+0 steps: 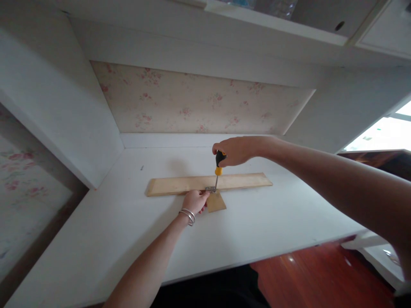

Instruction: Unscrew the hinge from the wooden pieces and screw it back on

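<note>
Presently, a small metal hinge (pixel 210 188) is situated at the near edge of a long wooden board (pixel 175 185), where a smaller wooden piece (pixel 217 202) extends toward the person. A screwdriver (pixel 218 170) with a black and yellow handle stands nearly upright, its tip down at the hinge's right end; exact seating of the tip cannot be determined. The right hand (pixel 236 151) is closed around the handle from above. The left hand (pixel 194 201) is narrow, fingertips together at the hinge's near left side; whether they grip or merely press cannot be told. Two bracelets (pixel 187 217) circle the left wrist. All wood lies on a white desktop (pixel 128 222), with a floral panel (pixel 186 100) behind and reddish flooring (pixel 289 273) below right
</note>
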Action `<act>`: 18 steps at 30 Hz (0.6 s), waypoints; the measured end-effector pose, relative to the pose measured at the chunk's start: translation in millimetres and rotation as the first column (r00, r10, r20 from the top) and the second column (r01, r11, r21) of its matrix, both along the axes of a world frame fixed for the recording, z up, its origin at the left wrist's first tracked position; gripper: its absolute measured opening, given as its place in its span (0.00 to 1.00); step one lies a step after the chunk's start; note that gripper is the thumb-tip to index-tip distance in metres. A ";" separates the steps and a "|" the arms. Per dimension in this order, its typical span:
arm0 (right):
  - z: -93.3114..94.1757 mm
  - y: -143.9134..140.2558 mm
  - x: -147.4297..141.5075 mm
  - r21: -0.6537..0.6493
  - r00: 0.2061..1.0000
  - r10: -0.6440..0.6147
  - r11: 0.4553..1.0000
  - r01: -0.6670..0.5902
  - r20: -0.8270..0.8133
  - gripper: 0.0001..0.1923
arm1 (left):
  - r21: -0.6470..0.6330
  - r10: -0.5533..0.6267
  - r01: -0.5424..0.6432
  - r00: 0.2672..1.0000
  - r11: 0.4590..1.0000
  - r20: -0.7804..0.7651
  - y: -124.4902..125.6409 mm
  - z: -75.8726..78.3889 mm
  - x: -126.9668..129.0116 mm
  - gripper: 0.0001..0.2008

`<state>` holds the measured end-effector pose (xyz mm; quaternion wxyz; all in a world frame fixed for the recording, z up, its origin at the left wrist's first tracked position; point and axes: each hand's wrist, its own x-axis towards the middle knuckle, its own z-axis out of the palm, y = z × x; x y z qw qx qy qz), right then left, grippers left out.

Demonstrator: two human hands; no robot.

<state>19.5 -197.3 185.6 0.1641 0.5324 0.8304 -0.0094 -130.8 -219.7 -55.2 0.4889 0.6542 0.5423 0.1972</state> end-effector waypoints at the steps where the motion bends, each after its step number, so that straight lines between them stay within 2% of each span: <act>1: 0.2 0.0 -1.2 0.006 0.999 -0.036 0.999 0.036 0.023 0.26 | -0.001 0.003 -0.003 1.000 1.000 -0.003 0.0 0.6 0.1 0.22; 4: 1.9 -0.8 -4.8 0.046 0.986 -0.135 0.990 0.131 0.099 0.29 | -0.007 0.013 -0.013 1.000 1.000 -0.012 0.0 1.0 0.6 0.22; 7: 4.8 -2.7 -6.3 -0.015 0.994 -0.086 0.996 0.088 0.062 0.22 | -0.008 0.017 -0.017 1.000 1.000 -0.019 0.3 0.2 0.8 0.23; 10: 7.4 -5.0 -6.6 -0.075 0.997 -0.074 0.994 0.076 0.037 0.28 | -0.008 0.015 -0.016 1.000 1.000 -0.024 0.3 -0.2 1.1 0.23; 14: 8.3 -8.0 -8.0 -0.013 0.977 -0.168 0.985 0.171 0.130 0.30 | -0.004 0.017 -0.017 0.999 1.000 -0.028 0.5 -0.4 1.0 0.23; 18: 7.7 -9.3 -6.9 -0.013 0.991 -0.102 0.995 0.103 0.089 0.24 | 0.002 0.008 -0.008 0.999 1.000 -0.044 1.1 -1.3 0.2 0.23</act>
